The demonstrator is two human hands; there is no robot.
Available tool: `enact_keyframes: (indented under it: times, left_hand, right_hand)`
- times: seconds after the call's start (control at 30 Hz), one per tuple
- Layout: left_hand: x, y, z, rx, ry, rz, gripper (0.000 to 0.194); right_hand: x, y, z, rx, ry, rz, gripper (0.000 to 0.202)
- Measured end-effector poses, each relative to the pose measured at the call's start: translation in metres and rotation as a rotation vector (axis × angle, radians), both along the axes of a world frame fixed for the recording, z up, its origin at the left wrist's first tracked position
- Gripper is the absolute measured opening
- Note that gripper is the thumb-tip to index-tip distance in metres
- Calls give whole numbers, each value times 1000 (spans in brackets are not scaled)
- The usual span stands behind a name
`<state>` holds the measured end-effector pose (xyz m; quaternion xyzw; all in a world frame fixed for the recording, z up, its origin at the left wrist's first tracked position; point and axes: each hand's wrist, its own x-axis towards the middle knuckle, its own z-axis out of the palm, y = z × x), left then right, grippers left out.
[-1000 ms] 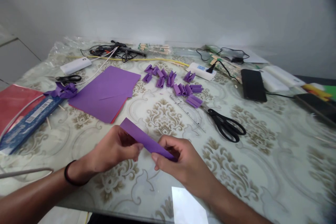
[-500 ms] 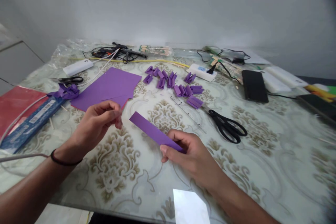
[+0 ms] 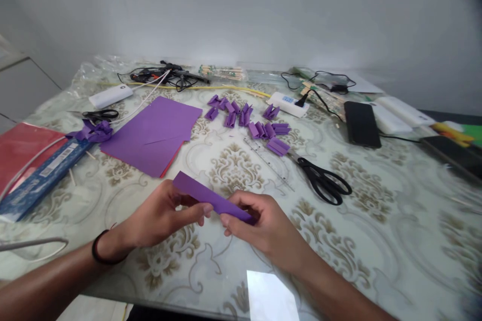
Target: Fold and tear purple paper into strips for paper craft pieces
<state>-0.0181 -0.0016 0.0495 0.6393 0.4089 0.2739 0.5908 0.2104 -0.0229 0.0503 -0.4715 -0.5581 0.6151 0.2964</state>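
A strip of purple paper (image 3: 209, 195) is held slanting above the table between my two hands. My right hand (image 3: 256, 220) pinches its lower right end, thumb in front. At the strip's left part, my left hand (image 3: 169, 213) has its thumb along the lower edge and its fingers behind, partly hidden by the paper. Beyond them lie several folded purple paper pieces (image 3: 229, 108). A stack of purple sheets (image 3: 158, 125) lies to the left, with red paper showing under one edge.
Black-handled scissors (image 3: 326, 180) and a clear ruler (image 3: 269, 163) lie to the right. Farther back are a white power strip (image 3: 288, 104) and a black phone (image 3: 361, 124). Small scissors (image 3: 100, 114), a blue package (image 3: 45, 175) and a white power bank (image 3: 111, 96) are at left.
My left hand has moved right and down from beside the purple sheets onto the strip's left part. The strip and my right hand have shifted slightly left and down.
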Motion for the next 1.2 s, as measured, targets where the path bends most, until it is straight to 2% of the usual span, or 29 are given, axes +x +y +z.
enact_keyframes:
  times: [0.17,0.3,0.43,0.53,0.83,0.97,1.07,1.13,1.2]
  left_hand:
    - [5,-4,5,239,144,4,16]
    - [8,-8,3,308,186,20,13]
    - [8,-10,1,275,128,53,9]
    - [6,-9,2,217,97,65,14]
    - [5,-2,10,188,-35,145,23]
    - [-1,3,4,170,-104,211,20]
    - [-14,11,-3,214,-148,352,21]
    - [-22,15,-6,246,-110,421,26]
    - [-25,17,-5,238,-51,381,27]
  right_hand:
    - [-5,0,-2,6,44,-9,14]
    - [-8,-2,-3,-10,46,-16,3]
    - [-8,-3,-3,15,43,-35,3]
    - [-5,-1,-3,21,26,-52,3]
    - [1,2,-4,26,60,-140,16]
    - [6,5,-5,49,86,-166,15]
    - [16,12,-8,87,102,-197,14]
    - [23,17,-9,112,127,-214,14]
    - [27,19,-8,152,163,-204,14]
